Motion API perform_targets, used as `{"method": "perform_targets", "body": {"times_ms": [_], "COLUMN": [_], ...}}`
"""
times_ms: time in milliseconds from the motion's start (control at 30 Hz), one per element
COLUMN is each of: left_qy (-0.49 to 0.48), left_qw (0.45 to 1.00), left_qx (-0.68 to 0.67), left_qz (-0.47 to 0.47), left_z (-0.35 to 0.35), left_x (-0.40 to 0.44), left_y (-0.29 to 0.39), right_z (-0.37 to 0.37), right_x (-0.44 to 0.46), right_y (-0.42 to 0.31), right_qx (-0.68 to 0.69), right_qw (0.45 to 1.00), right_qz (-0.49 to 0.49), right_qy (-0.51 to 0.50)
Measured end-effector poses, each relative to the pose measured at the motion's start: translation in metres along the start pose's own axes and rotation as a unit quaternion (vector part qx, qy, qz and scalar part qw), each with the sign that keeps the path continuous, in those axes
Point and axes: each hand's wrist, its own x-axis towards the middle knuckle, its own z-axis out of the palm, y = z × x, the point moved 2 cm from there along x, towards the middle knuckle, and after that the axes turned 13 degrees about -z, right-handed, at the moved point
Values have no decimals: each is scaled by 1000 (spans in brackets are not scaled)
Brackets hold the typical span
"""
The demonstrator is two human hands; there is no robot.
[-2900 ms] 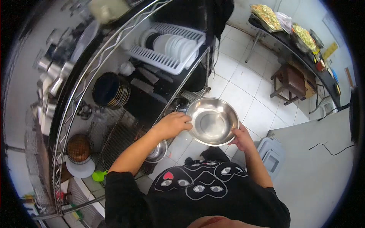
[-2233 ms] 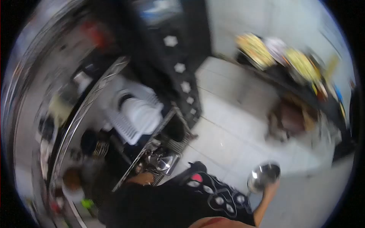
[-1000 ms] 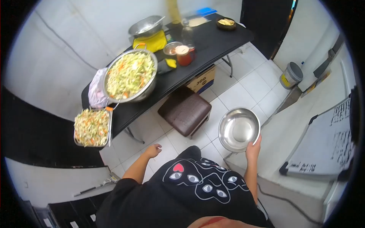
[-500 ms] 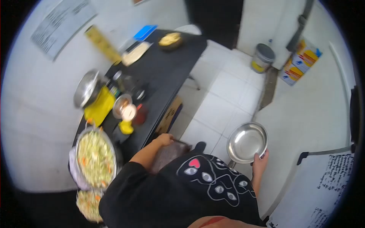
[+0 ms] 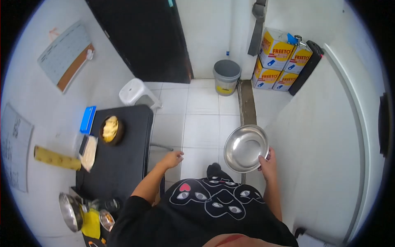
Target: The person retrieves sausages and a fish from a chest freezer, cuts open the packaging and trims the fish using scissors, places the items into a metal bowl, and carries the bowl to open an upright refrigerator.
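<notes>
My right hand (image 5: 268,164) grips the lower right rim of a shiny steel bowl (image 5: 242,150), thumb on the inside and fingers beneath. The bowl faces up with nothing in it, held over the floor in front of me. My left hand (image 5: 173,159) hangs beside the black table's edge, fingers loosely curled and apart, with nothing in it. On the black table (image 5: 131,144), left of that hand, stands a dark round bowl of yellow food (image 5: 111,129).
A white stool (image 5: 138,92) stands behind the table. Ahead are a black door (image 5: 144,37), a grey bucket (image 5: 226,78) and stacked cartons (image 5: 275,53). A white partition (image 5: 317,136) runs along my right. At lower left lie a metal bowl (image 5: 70,212) and yellow cloth (image 5: 91,224).
My view has turned from the rack, past the table with shredded vegetables, toward the door and bucket. My left hand has let go of the steel bowl, which my right hand still holds.
</notes>
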Motion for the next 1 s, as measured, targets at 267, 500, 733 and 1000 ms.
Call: {"method": "perform_targets", "body": {"times_ms": [267,500,733,1000], "left_qy": [-8,7,-14,-145], "left_qw": [995,999,988,902], "left_qx": [-57,31,79,63], "left_qz": [-78,-37,134,403], "left_z": [-86,-172,-258,-229], "left_x": [111,288,512,600], "left_y": [0,42,260,562], "right_z": [40,39,-10,-88], "right_x": [193,328,413,445], "right_y": [-60,-47,-31,-78], "right_qx": [13,39,-17,18], "right_qw": [999,997,967,881], "right_qz": [-24,15,68,16], "right_qy": [-22,71,246,473]}}
